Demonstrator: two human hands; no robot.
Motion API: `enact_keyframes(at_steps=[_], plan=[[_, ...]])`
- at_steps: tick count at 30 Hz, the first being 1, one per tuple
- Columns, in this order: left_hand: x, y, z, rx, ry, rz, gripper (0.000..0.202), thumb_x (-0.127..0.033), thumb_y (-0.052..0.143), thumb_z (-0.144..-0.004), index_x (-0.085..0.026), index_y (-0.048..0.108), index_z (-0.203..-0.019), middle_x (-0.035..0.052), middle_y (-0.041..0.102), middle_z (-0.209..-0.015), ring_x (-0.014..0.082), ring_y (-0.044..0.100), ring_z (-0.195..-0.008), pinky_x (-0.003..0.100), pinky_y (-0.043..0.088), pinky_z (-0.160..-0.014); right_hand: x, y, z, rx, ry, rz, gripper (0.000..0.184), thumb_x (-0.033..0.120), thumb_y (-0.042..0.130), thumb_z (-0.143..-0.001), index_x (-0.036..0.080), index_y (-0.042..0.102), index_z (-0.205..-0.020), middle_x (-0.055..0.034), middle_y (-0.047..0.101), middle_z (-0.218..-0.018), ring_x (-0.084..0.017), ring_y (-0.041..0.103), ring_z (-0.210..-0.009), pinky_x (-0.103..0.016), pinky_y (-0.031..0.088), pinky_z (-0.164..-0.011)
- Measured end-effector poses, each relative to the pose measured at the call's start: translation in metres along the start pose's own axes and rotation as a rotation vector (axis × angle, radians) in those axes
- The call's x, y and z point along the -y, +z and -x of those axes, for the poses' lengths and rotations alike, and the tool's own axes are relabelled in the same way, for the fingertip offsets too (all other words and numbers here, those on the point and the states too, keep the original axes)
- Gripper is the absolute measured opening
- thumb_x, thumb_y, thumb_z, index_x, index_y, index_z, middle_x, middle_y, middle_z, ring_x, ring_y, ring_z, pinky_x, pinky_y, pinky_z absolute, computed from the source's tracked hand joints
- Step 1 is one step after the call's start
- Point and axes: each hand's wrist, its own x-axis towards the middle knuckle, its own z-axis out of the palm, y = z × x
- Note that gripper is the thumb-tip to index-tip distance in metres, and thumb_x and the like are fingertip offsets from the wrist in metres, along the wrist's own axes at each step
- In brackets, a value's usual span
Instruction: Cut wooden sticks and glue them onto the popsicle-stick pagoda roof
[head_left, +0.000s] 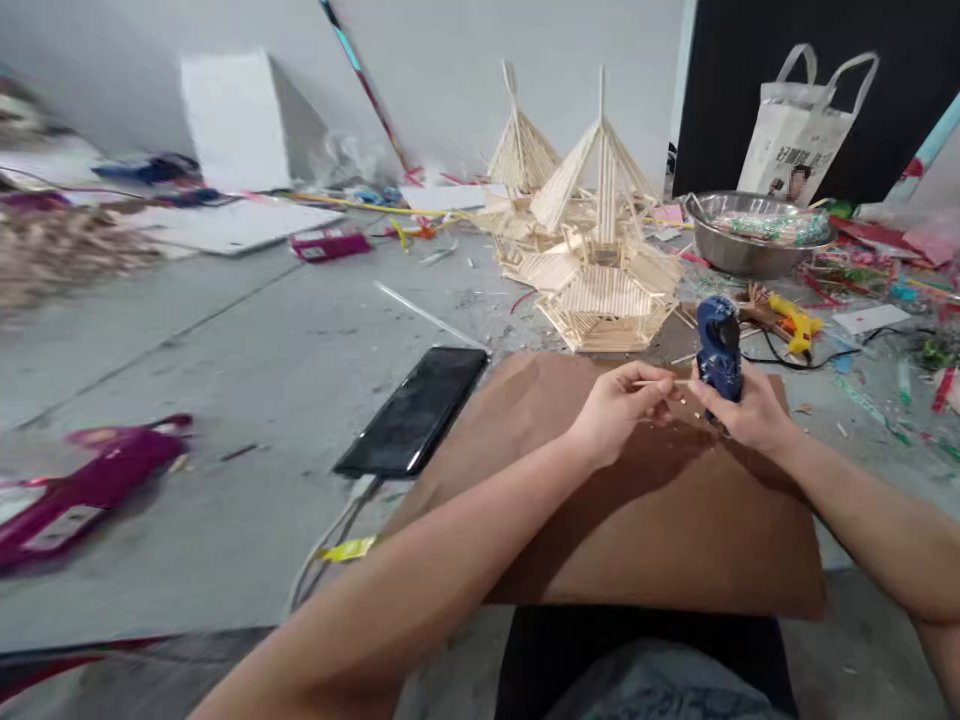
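Observation:
Above a brown cardboard sheet (pixel 660 530), my left hand (pixel 626 405) pinches a thin pale wooden stick (pixel 681 382) between thumb and fingers. The stick points right, toward my right hand (pixel 750 410). That hand is closed around a dark blue hand tool (pixel 720 345), which stands upright; its exact kind is unclear and its lower part is hidden. The stick's right end meets the tool near my right thumb. Small pale bits lie on the cardboard below. Just beyond stands a model building made of wooden sticks (pixel 607 290), with pointed roofs.
Left of the cardboard lies a black smartphone (pixel 416 410) with a cable. A magenta glue gun (pixel 97 480) is at far left. At right are a yellow glue gun (pixel 795 322), a metal bowl (pixel 742 255) and scattered scraps. A white bag (pixel 799 135) stands behind.

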Motion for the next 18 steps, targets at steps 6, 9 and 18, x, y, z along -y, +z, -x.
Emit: enact_keyframes(at_steps=[6,9,18], plan=[[0.006,-0.008,-0.002,0.034,0.433,-0.689,0.014,-0.026,0.050,-0.080,-0.016,0.060,-0.080,0.0025,0.061,-0.070,0.0095,0.052,-0.061,0.022,0.040,-0.060,0.001,-0.001,0.001,0.027,-0.013,0.106,0.012,0.029,0.053,-0.077,0.019,0.050,-0.083,-0.0008,0.056,-0.070,-0.013,0.051,-0.062,-0.027,0.042,-0.062],[0.009,-0.013,-0.004,-0.033,0.528,-0.837,0.018,-0.027,0.041,-0.085,-0.016,0.055,-0.079,0.0019,0.058,-0.067,0.0101,0.051,-0.059,0.022,0.039,-0.058,-0.001,-0.003,-0.001,0.063,-0.025,0.155,0.023,0.029,0.053,-0.075,0.018,0.048,-0.095,-0.0052,0.059,-0.083,-0.017,0.055,-0.072,-0.031,0.044,-0.068],[0.005,-0.030,-0.009,-0.253,0.748,-0.828,0.024,-0.033,0.032,-0.089,-0.018,0.048,-0.080,-0.0034,0.045,-0.058,0.0065,0.041,-0.051,0.018,0.037,-0.053,-0.025,-0.008,-0.009,0.100,-0.077,0.460,0.048,0.020,0.051,-0.065,0.018,0.042,-0.112,-0.0129,0.057,-0.103,-0.027,0.054,-0.095,-0.042,0.043,-0.082]])
